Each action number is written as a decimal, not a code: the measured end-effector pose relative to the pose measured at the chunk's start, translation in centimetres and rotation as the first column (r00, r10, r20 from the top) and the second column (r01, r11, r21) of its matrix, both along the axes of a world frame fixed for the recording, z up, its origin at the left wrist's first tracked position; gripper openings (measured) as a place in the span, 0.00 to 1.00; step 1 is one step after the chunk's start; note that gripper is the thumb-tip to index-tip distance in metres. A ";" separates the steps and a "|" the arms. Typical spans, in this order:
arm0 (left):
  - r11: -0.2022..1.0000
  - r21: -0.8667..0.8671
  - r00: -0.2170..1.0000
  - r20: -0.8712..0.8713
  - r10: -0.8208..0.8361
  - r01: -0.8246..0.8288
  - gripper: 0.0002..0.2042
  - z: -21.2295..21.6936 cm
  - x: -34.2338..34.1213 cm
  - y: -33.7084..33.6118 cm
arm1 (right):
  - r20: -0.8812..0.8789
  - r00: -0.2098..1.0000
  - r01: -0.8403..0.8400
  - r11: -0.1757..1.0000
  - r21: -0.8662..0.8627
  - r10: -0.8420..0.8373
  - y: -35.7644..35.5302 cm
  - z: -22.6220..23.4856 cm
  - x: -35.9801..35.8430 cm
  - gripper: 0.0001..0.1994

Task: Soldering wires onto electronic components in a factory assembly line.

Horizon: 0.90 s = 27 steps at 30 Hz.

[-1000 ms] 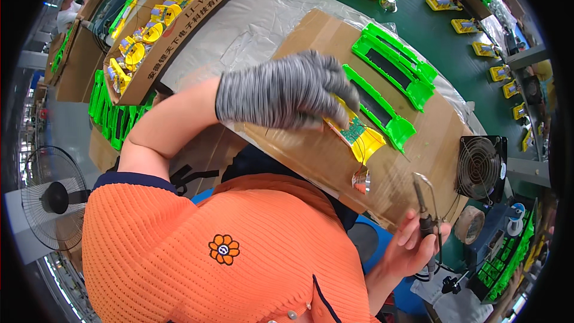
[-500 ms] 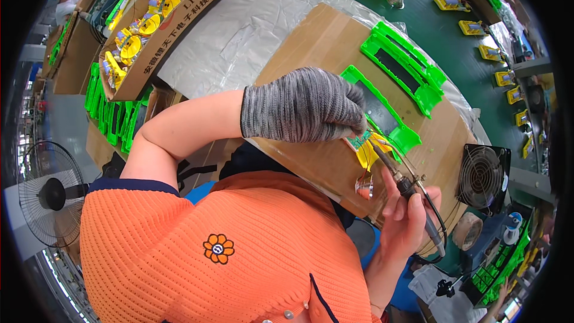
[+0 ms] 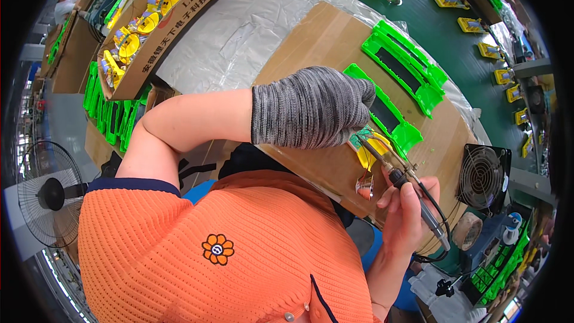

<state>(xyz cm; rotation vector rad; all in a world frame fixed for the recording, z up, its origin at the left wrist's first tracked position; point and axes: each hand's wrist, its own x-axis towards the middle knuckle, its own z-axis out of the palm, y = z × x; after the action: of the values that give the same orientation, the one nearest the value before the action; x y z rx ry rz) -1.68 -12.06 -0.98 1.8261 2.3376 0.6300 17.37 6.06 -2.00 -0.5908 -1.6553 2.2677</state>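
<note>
My left hand [image 3: 317, 107] wears a grey knitted glove and is closed at the edge of a small yellow plastic housing [image 3: 366, 158]. A little green circuit board [image 3: 355, 140] shows at the housing's upper left; the gloved fingertips are mostly hidden. My bare right hand [image 3: 402, 212] grips a soldering iron [image 3: 429, 218] like a pen, with a thin tube and a black cable running along it. The iron's tip points up-left and lies at the circuit board; whether it touches is too small to tell. A shiny clear piece [image 3: 364, 186] sits just below the housing.
Two bright green plastic frames, a nearer one [image 3: 406, 137] and a farther one [image 3: 427, 98], lie on the brown board [image 3: 311, 39]. A square black fan [image 3: 482, 173] and a tape roll [image 3: 467, 231] are at right. Back left stands a carton [image 3: 179, 39] of yellow parts.
My gloved left hand has shifted slightly right. The soldering iron in my right hand has moved a little to the left, its tip closer in at the circuit board.
</note>
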 end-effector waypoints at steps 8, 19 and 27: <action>0.999 -0.049 0.999 -0.028 -0.022 0.021 0.06 0.2 -0.2 0.2 | 0.010 1.000 -0.011 0.999 0.036 0.011 0.0 0.1 -0.3 0.07; 0.996 -0.048 0.996 0.032 -0.079 0.080 0.06 0.4 -0.7 0.3 | -0.019 0.998 0.062 0.993 -0.103 -0.065 1.0 0.1 0.5 0.06; 0.992 -0.087 0.994 0.063 -0.088 0.094 0.05 0.8 -0.6 0.4 | -0.134 0.936 0.299 0.938 -0.177 -0.324 2.9 -0.6 2.4 0.05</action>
<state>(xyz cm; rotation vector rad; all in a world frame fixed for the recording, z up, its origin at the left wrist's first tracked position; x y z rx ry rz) -2.29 -11.63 -0.16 1.8371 2.1942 0.5507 19.81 8.99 -2.61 -0.6358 -1.2202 2.1553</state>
